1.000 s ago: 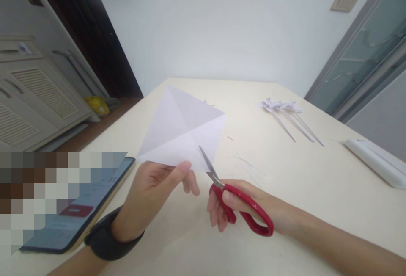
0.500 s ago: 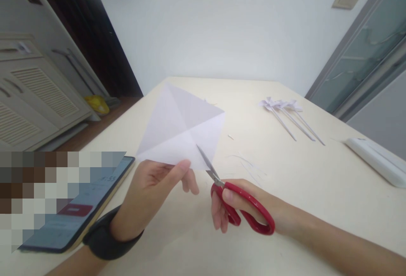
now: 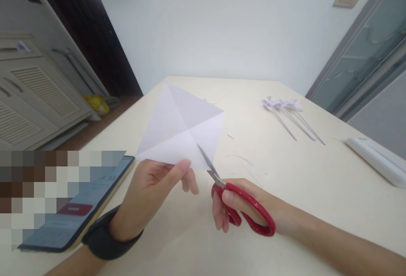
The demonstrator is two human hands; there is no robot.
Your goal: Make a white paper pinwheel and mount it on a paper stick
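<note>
A white square of paper (image 3: 165, 128) with two crossing diagonal creases is held up above the table. My left hand (image 3: 161, 183) pinches its near edge, thumb on top and fingers underneath. In my right hand (image 3: 234, 195) is a pair of scissors (image 3: 253, 208) with red handles, my thumb and fingers closed round them. One blade lies over the paper near its right lower corner and points toward the crossing of the creases; the other blade is mostly hidden beneath the sheet.
Three paper pinwheels (image 3: 281, 106) on sticks lie at the right back of the white table (image 3: 317, 208). Thin paper scraps (image 3: 249, 164) lie right of the sheet. A phone (image 3: 95, 208) stands at the left, and a long white object (image 3: 377, 161) rests at the right edge.
Almost nothing differs. The scissors and my right hand have shifted very slightly; the paper and my left hand stay nearly where they were.
</note>
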